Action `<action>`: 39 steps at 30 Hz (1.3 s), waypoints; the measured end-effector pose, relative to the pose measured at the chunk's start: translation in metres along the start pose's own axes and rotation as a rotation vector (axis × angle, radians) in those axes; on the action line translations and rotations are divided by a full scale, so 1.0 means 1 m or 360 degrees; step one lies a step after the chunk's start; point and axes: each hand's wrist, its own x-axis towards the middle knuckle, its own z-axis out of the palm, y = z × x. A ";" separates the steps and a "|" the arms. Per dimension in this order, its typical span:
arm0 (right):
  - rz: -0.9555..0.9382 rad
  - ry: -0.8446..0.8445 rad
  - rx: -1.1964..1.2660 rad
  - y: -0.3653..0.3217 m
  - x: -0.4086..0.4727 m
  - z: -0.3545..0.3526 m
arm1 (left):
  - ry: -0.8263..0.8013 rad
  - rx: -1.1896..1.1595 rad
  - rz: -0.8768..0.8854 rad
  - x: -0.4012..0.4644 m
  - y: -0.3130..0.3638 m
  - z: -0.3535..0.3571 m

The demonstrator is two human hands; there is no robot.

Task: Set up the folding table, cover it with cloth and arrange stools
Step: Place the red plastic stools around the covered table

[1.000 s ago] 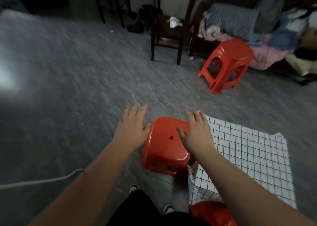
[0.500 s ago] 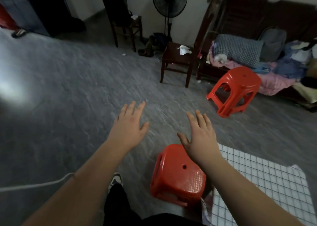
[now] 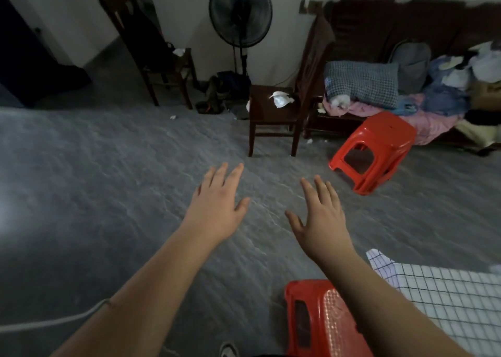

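A red plastic stool (image 3: 320,318) stands on the floor at the bottom of the view, partly behind my right forearm. Right beside it is the table covered with a white cloth with a black grid (image 3: 444,297). A second red stool (image 3: 376,150) stands farther off at the right, in front of the wooden bench. My left hand (image 3: 217,207) and my right hand (image 3: 320,221) are stretched out above the bare floor, fingers straight and spread, holding nothing and touching nothing.
A dark wooden chair (image 3: 276,112) with crumpled paper on its seat stands ahead, another chair (image 3: 151,55) and a standing fan (image 3: 241,20) at the back wall. A bench piled with bedding (image 3: 406,96) fills the right. A white cable (image 3: 48,322) crosses the grey floor at the left.
Both hands have come off the near red stool and risen forward over the floor. The view has tilted up, so the stool and table now sit lower in the frame.
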 end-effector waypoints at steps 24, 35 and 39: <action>0.0447 0.0150 -0.0020 0.186 0.370 -0.059 | -0.0208 0.0091 0.0511 0.464 0.162 0.033; 0.0883 0.0220 -0.0067 0.305 0.536 -0.071 | -0.0449 0.0172 0.0960 0.705 0.275 0.108; 0.1112 0.0339 -0.0112 0.346 0.582 -0.090 | -0.0565 0.0271 0.1225 0.776 0.334 0.132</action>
